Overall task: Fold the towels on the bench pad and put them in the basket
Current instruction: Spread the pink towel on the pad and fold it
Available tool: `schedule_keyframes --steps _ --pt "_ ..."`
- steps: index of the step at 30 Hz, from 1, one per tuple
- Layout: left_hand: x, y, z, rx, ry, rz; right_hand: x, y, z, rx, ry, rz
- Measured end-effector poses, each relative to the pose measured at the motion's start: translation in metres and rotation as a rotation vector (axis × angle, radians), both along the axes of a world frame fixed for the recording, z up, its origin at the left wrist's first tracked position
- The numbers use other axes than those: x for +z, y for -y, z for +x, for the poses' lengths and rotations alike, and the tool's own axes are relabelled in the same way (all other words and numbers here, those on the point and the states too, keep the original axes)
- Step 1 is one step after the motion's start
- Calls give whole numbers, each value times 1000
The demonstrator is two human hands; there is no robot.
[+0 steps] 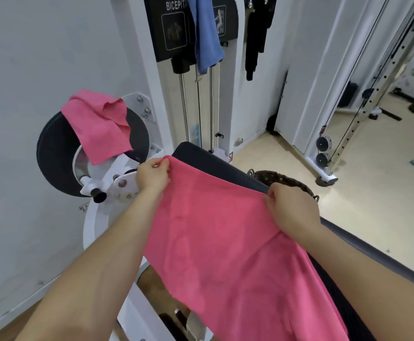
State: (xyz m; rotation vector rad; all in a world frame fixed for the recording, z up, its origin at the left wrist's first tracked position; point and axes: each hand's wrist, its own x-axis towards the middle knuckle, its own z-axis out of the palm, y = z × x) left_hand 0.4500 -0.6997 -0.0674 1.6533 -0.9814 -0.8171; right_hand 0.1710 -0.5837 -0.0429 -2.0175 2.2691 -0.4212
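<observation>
Over one pad [213,163], two hands [153,177] [293,209] pinch one of two pink towels [220,242] [100,129].

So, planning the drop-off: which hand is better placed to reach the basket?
Probably right. The right hand pinches the pink towel just beside the wicker basket; the left hand grips its opposite corner.

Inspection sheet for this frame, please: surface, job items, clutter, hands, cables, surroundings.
Surface: bench pad, dark, largely under the pink towel.
Job's things: pink towel spread over the pad; second towel draped on the round pad; basket beyond the pad.
Clutter: blue cloth and black garment hanging on the machine.
Hands: left hand and right hand each pinch the towel's far edge.
Cables: machine cable runs vertically.
Surroundings: white wall, pale floor.
</observation>
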Motion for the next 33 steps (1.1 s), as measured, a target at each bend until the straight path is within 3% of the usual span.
schedule_keyframes --steps 5,9,13,16,20,24,26,28,30,33 --pt "10 41 -24 -33 255 -38 -5 16 -10 -66 -73 -6" --pt "11 46 -41 -59 308 16 -5 29 -15 -117 36 91" --pt "-21 26 -45 -349 584 -59 -3 37 -20 -117 117 160" --pt "-44 25 -47 -506 817 83 0 35 -23 -59 184 164" --pt "-50 45 -45 -487 939 169 18 15 -41 115 498 440" --pt "-48 56 -38 -518 961 217 27 -19 -62 172 453 705" --pt "-42 56 -36 -525 956 230 27 -30 -71 120 377 642" --pt "-28 40 -44 -491 974 140 25 -36 -79 1 240 423" --pt "-14 0 -64 -486 977 -94 24 -43 -83 -90 145 220" --pt "-9 -105 -104 -680 838 -394 21 -64 -90 -91 131 144"
